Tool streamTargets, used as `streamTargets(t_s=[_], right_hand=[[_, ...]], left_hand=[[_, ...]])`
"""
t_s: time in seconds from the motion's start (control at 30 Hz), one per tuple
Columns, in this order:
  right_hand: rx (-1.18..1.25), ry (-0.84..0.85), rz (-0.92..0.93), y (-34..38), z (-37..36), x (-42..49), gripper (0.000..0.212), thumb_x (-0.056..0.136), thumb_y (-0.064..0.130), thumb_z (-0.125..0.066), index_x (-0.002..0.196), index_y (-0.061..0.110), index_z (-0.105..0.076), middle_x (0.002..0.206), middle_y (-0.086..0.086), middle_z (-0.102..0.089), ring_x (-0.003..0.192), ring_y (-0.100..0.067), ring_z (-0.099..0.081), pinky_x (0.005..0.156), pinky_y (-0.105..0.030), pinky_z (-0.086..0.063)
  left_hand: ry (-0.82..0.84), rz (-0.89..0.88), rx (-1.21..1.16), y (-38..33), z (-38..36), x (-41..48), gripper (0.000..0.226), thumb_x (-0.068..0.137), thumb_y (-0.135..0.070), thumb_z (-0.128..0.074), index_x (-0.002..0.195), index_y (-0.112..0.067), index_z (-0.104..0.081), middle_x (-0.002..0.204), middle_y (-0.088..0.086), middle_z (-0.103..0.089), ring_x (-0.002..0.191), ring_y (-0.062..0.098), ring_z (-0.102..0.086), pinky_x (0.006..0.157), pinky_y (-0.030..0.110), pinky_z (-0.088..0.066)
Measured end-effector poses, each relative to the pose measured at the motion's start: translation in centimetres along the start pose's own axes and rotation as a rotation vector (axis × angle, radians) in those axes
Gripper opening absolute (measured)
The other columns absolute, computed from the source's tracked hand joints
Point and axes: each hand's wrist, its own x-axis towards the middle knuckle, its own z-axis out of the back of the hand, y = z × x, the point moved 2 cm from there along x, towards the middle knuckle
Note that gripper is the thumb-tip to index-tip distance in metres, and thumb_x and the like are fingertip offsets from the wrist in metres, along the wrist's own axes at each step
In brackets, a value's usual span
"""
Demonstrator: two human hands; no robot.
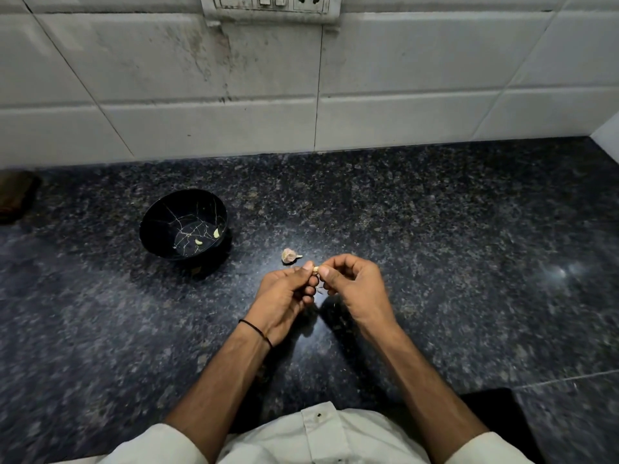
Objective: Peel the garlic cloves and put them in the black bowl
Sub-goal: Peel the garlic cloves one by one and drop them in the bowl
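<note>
Head view, looking down: left hand (pixel 284 296) and right hand (pixel 355 286) together just above tabletop (pixel 435 246), fingertips meeting. Both curled, pinching one small clove (pixel 315 269) between thumbs and forefingers, other fingers folded under. Only pale tip of clove visible between the two thumbs. Small scrap hanging below it, between the palms; too small to identify. Thin black band (pixel 256 331) on left wrist. White sleeves (pixel 160 443) at bottom edge of view, forearms bare.

Just beyond the hands, slightly left: garlic piece (pixel 289 256), papery skin on, lying on tabletop, apart from the fingers. Farther left and a little back: bowl (pixel 150 226), black, upright, pale crack-like lines across the inside. Two peeled cloves (pixel 217 233) on its floor, toward the right side, apart from each other.

Tabletop of dark speckled stone, glossy, patch of glare at right. White tiled wall (pixel 201 95) behind, stained near centre. Socket panel (pixel 268 3) at top of wall. Brown object (pixel 16 195) at far left edge, against wall, blurred; cannot tell what. Dark flat shape (pixel 492 413) at lower right, by near edge of tabletop, unidentified.
</note>
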Motion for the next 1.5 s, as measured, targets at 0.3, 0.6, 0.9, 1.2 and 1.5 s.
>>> streamTargets(t_s=[0.3,0.6,0.9,1.2,1.5], right_hand=[[-0.097,0.074,0.062,0.5,-0.5,-0.3,0.016,0.097,0.003,-0.061,0.084,0.012,-0.063,0.072,0.010,-0.064,0.067,0.005,-0.057,0.068,-0.013,-0.045],[-0.191,0.004,0.074,0.3,-0.6,-0.4,0.012,0.099,0.008,-0.057,0.089,0.007,-0.063,0.075,0.009,-0.063,0.070,0.001,-0.055,0.070,-0.019,-0.047],[-0.199,-0.044,0.017,-0.4,0.0,-0.3,0.021,0.104,0.012,-0.051,0.087,0.006,-0.060,0.073,0.004,-0.056,0.060,0.000,-0.048,0.058,-0.018,-0.042],[-0.320,-0.077,0.061,0.1,-0.3,-0.6,0.012,0.098,0.020,-0.063,0.090,0.016,-0.072,0.082,0.006,-0.074,0.079,-0.008,-0.068,0.078,-0.032,-0.056],[-0.383,-0.110,0.122,0.7,-0.4,-1.1,0.010,0.095,0.018,-0.066,0.090,0.016,-0.074,0.082,0.008,-0.073,0.079,-0.006,-0.067,0.077,-0.034,-0.055]], left_hand=[[0.061,0.167,-0.190,0.1,-0.6,-0.6,0.018,0.100,-0.013,-0.049,0.088,-0.005,-0.060,0.066,0.000,-0.053,0.051,0.003,-0.046,0.045,0.012,-0.037],[0.082,0.072,-0.127,0.1,0.1,-0.4,0.015,0.091,-0.013,-0.061,0.091,0.000,-0.068,0.074,0.004,-0.063,0.059,0.006,-0.052,0.048,0.013,-0.044],[0.012,-0.006,-0.085,0.4,0.6,0.0,0.013,0.091,-0.003,-0.061,0.097,0.004,-0.070,0.077,0.006,-0.070,0.061,0.006,-0.056,0.053,0.013,-0.047],[-0.138,-0.302,0.308,0.1,0.5,-0.4,0.009,0.091,-0.010,-0.069,0.087,-0.013,-0.077,0.077,0.006,-0.074,0.069,0.011,-0.061,0.073,0.039,-0.053],[-0.196,-0.424,0.402,-0.2,0.5,-0.5,0.008,0.093,-0.014,-0.068,0.089,-0.013,-0.075,0.081,0.006,-0.076,0.076,0.017,-0.071,0.077,0.038,-0.058]])
